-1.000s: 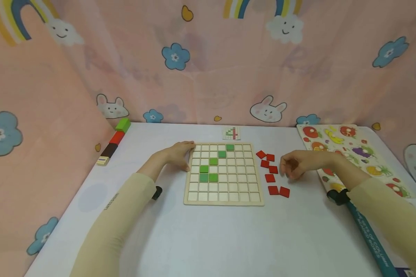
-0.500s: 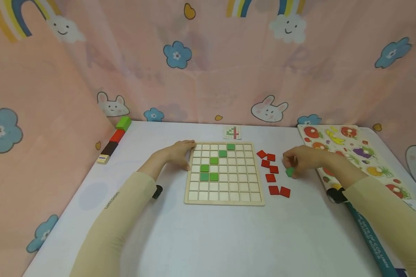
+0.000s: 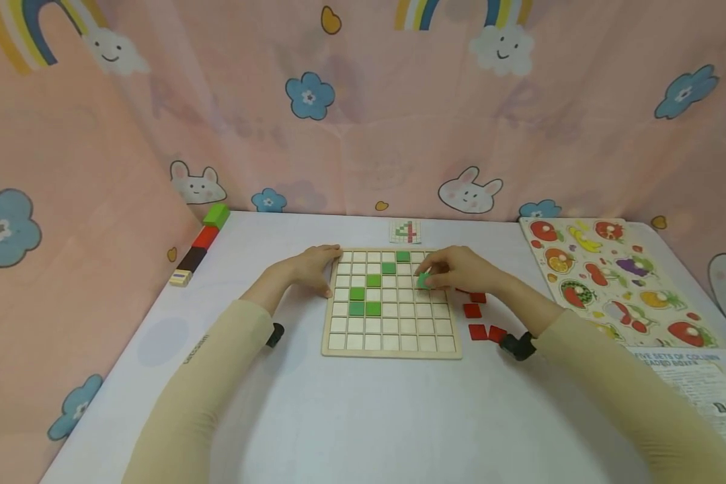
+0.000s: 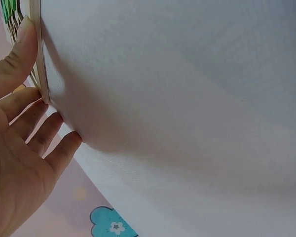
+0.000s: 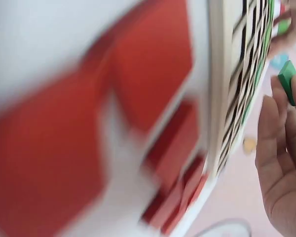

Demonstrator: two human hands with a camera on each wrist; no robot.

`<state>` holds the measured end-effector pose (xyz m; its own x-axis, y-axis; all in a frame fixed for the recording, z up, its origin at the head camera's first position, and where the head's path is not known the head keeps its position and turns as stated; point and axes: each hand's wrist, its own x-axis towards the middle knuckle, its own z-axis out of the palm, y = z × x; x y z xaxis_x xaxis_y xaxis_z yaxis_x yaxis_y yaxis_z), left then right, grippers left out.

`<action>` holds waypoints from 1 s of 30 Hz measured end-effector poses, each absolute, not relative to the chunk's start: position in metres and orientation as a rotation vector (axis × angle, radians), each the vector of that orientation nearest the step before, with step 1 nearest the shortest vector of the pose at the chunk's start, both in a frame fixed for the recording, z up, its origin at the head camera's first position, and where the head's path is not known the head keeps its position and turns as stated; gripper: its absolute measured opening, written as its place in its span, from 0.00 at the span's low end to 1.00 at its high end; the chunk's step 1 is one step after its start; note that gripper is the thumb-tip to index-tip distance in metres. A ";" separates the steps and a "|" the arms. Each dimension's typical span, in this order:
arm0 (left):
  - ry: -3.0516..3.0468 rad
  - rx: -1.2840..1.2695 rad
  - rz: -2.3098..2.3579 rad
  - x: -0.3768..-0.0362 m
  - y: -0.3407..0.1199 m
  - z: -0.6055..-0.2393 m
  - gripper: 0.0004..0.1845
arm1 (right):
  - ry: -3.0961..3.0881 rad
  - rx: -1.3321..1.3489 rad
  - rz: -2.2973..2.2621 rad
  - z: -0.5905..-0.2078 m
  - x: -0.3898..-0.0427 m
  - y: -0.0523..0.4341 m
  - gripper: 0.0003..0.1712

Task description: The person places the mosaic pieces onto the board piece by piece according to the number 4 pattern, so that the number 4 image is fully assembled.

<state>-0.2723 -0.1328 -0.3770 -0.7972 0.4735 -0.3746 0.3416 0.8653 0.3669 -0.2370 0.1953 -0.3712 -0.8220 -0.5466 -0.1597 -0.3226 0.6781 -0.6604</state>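
Observation:
A wooden grid board lies flat on the table, with several green square tiles in a stepped line in its cells. My left hand rests at its upper left; in the left wrist view the thumb and a fingertip touch the frame. Over the right part of the grid, my right hand pinches a green tile between thumb and finger, held tilted and apart from the board. Right of the board lie several red tiles, partly hidden by the right hand.
Behind the board lies a small pattern card. A fruit puzzle board is at the right, near a printed box. Along the left table edge stands a row of coloured blocks. A patterned pink cloth hangs behind.
My right hand picked up a green tile from right of the red tiles and moved left with it, over the board. My left hand stays at the board's edge.

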 end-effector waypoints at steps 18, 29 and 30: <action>2.579 0.593 0.398 -0.273 -0.131 -0.375 0.52 | 2.597 -0.766 -0.841 -0.381 -0.219 0.126 0.07; 2.577 0.580 0.401 -0.272 -0.132 -0.377 0.52 | 2.619 -0.796 -0.782 -0.382 -0.222 0.132 0.07; 2.577 0.581 0.399 -0.272 -0.132 -0.377 0.52 | 2.621 -0.794 -0.788 -0.382 -0.225 0.137 0.05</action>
<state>-0.2718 -0.1324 -0.3767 -0.8018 0.4647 -0.3756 0.3295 0.8683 0.3709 -0.2246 0.1366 -0.3816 -0.8059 -0.5809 -0.1138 -0.4220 0.6986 -0.5778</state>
